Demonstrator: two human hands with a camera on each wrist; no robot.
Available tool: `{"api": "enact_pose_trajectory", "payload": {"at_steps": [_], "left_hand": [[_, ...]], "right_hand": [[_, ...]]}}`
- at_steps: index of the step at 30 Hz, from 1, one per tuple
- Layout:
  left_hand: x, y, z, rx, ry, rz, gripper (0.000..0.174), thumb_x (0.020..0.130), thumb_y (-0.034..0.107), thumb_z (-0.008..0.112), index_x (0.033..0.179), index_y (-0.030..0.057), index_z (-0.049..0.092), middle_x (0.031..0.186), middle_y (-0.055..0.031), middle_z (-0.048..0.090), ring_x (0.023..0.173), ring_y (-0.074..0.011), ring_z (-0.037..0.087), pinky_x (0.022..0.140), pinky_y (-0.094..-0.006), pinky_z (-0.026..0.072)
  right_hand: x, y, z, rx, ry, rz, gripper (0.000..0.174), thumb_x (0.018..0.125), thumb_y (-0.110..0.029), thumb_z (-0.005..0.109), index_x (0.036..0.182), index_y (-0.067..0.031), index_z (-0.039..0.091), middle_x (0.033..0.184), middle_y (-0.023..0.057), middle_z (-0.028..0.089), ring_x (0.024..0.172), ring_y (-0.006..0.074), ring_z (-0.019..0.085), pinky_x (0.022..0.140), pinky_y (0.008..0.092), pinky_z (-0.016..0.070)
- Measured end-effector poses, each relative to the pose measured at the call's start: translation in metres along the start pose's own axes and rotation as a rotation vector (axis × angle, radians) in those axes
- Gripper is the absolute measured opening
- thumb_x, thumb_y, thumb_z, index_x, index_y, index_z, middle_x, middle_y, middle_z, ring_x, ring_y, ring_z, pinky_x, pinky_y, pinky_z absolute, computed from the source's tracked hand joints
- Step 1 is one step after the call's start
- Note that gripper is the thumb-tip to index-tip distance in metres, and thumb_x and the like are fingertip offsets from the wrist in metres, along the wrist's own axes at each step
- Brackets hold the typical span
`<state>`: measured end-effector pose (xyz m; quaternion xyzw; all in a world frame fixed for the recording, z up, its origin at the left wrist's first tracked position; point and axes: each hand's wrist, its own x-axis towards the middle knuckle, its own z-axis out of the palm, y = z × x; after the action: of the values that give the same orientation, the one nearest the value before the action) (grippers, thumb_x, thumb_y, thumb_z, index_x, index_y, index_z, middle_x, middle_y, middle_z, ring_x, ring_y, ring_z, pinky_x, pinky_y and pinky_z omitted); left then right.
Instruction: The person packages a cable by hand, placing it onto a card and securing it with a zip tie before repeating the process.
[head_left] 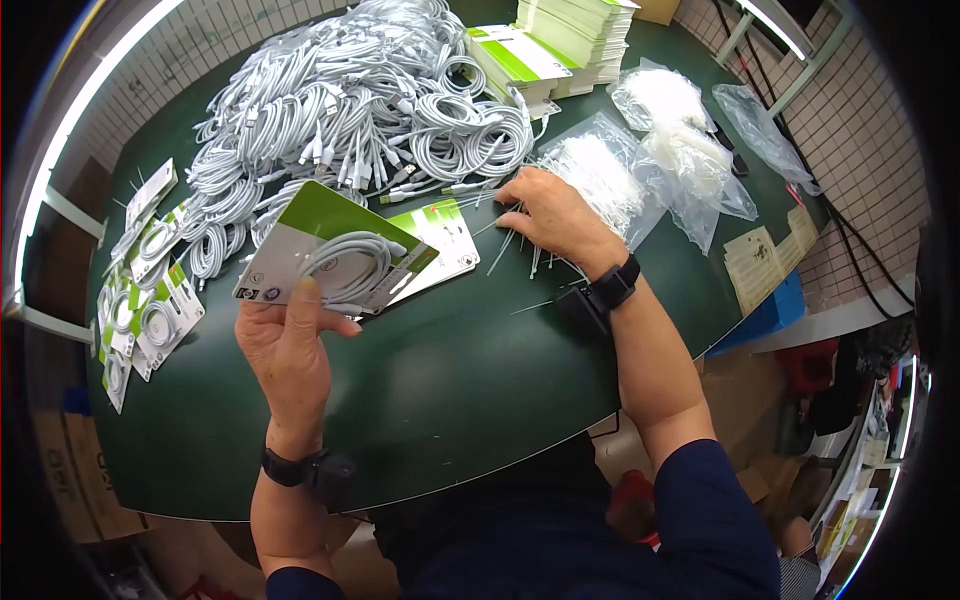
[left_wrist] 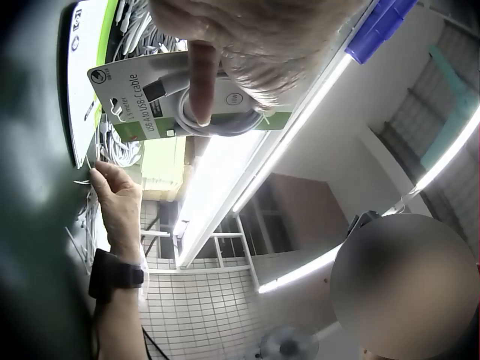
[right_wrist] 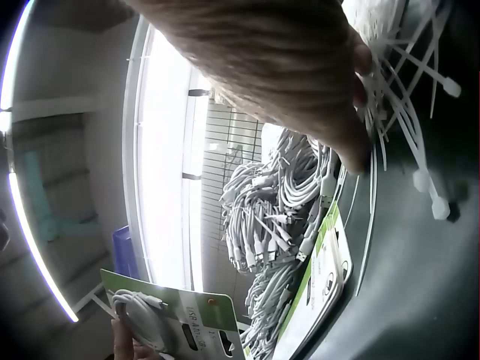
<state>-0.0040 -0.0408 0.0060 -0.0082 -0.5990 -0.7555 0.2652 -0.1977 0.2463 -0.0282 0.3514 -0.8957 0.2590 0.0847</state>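
My left hand (head_left: 288, 350) holds up a green and white card (head_left: 275, 240), thumb on its front and fingers behind. A coiled white cable (head_left: 350, 265) sits on that card; its print reads USB-A to USB-C cable in the left wrist view. My right hand (head_left: 560, 215) is low over the table, thumb and fingertips pinching among loose white cable ties (right_wrist: 405, 120). Thin ties stick out past its fingertips, and how many it grips I cannot tell. Just left of these fingertips lie more flat green and white cards (head_left: 440, 240).
A big heap of coiled white cables (head_left: 300, 120) covers the back left. Cards with cables (head_left: 160, 325) lie at the left edge. Stacked cards (head_left: 570, 45) stand at the back. A bag of cable ties (head_left: 600, 175) and other clear bags (head_left: 690, 160) lie right.
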Motion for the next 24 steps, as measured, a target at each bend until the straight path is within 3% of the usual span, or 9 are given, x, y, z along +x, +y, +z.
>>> {"api": "enact_pose_trajectory", "payload": {"at_steps": [6, 11, 18, 24], "left_hand": [[-0.006, -0.001, 0.003, 0.102, -0.046, 0.058, 0.031, 0.105, 0.012, 0.069, 0.127, -0.0075, 0.061, 0.114, -0.0178, 0.074, 0.076, -0.0188, 0.074, 0.057, -0.0279, 0.0609], [-0.006, -0.002, 0.006, 0.133, -0.055, 0.067, 0.031, 0.104, 0.01, 0.069, 0.128, -0.0083, 0.061, 0.113, -0.0182, 0.074, 0.073, -0.0188, 0.074, 0.059, -0.0282, 0.062], [-0.006, -0.003, 0.003, 0.138, -0.085, 0.035, 0.031, 0.103, 0.007, 0.068, 0.128, -0.0085, 0.061, 0.119, -0.0176, 0.072, 0.085, -0.02, 0.075, 0.064, -0.0291, 0.0636], [-0.01, -0.007, 0.005, 0.149, -0.11, 0.052, 0.031, 0.103, 0.007, 0.069, 0.129, -0.008, 0.061, 0.123, -0.0185, 0.071, 0.089, -0.0217, 0.075, 0.07, -0.0307, 0.0647]], "right_hand": [[0.008, 0.006, -0.007, -0.029, -0.229, 0.155, 0.019, 0.087, -0.021, 0.081, 0.096, -0.0045, 0.075, 0.097, 0.0136, 0.069, 0.1, 0.0341, 0.067, 0.087, 0.0436, 0.0553], [0.006, 0.009, 0.005, -0.102, -0.141, 0.025, 0.017, 0.09, -0.019, 0.079, 0.093, -0.0044, 0.072, 0.096, 0.0141, 0.068, 0.099, 0.0347, 0.067, 0.086, 0.0447, 0.0552], [0.0, -0.002, 0.014, -0.271, -0.036, -0.032, 0.023, 0.093, -0.022, 0.076, 0.1, -0.0013, 0.07, 0.09, 0.0175, 0.069, 0.098, 0.0379, 0.069, 0.086, 0.0478, 0.0569], [0.005, -0.016, -0.003, -0.111, 0.051, 0.032, 0.014, 0.092, -0.014, 0.074, 0.097, -0.0027, 0.067, 0.089, 0.0142, 0.071, 0.088, 0.0352, 0.07, 0.078, 0.0455, 0.0563]]}}
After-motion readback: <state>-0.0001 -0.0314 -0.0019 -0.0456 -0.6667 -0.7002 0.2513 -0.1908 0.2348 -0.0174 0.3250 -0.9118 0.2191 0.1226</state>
